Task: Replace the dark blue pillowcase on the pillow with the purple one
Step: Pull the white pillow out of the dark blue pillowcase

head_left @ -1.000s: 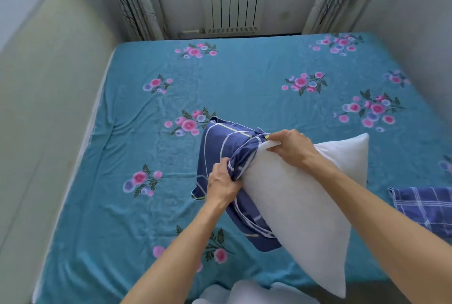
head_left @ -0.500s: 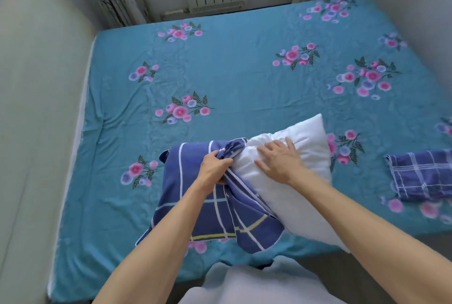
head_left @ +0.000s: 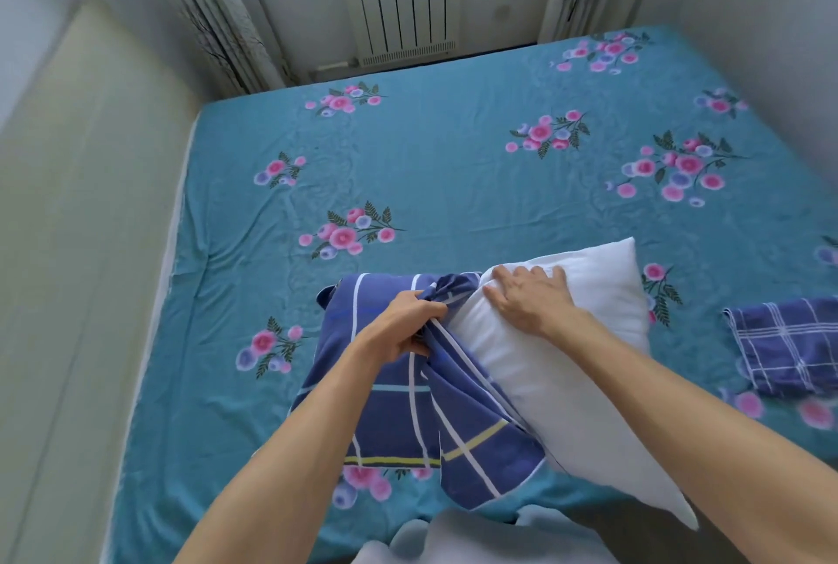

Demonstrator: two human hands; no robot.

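Left hand (head_left: 403, 327) has its grip bunched on the dark blue pillowcase (head_left: 408, 409), evidently to draw it clear. Right hand (head_left: 528, 298), fingers flat, holding nothing, pins the bare pillow (head_left: 557, 364) to the bed (head_left: 435, 164). Purple pillowcase (head_left: 793, 346) lies apart at right.

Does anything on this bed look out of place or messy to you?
Nothing looks damaged. The dark blue pillowcase is bunched and crumpled where the left hand grips it, mostly off the bare white pillow, which the right hand presses flat. That suits a changeover. A folded checked cloth lies apart.
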